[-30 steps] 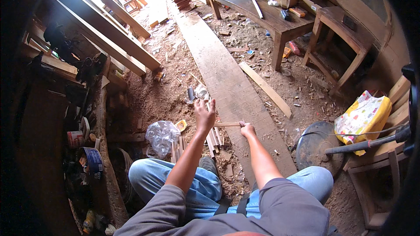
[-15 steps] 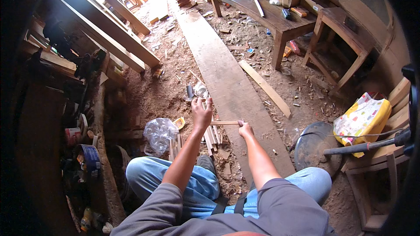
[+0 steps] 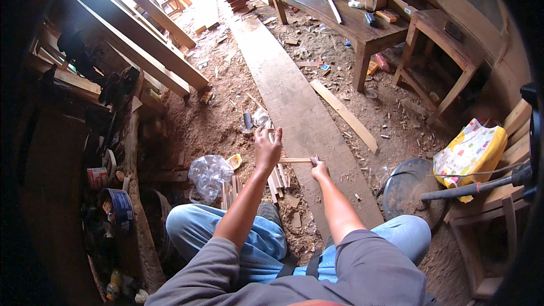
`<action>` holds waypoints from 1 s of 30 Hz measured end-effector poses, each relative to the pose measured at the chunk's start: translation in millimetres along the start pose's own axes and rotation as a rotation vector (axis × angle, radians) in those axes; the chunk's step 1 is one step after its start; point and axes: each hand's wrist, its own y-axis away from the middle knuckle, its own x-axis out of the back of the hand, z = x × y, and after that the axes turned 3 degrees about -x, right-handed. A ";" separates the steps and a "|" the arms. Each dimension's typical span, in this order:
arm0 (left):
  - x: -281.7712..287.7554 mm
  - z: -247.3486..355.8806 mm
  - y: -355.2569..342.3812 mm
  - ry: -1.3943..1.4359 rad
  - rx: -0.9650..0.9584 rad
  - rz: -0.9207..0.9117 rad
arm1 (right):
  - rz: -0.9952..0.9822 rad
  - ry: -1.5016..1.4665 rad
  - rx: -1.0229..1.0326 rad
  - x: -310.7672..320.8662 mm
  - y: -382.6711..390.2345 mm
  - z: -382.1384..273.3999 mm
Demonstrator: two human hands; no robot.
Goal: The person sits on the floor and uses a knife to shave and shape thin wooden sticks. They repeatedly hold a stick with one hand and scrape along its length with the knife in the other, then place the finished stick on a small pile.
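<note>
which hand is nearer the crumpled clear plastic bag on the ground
Left. The left hand is just up and right of the plastic bag; the right hand lies farther right, beyond the left.

Daylight enters from top of frame, beyond the far end of the long plank [image 3: 294,96]; floor there overexposed, glare. Left of the plank: deep shadow, detail lost. Near the plank: evenly lit, sharp. Fisheye bending and dark vignette at corners. No motion blur evident.

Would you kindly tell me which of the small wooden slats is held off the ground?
The slat spanning level between the left hand and right hand; the other slats lie bundled on the ground beneath.
</note>
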 end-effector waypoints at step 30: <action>6.6 -11.3 -2.6 -0.049 0.045 -0.021 | 0.004 0.068 -0.112 3.9 10.5 -10.3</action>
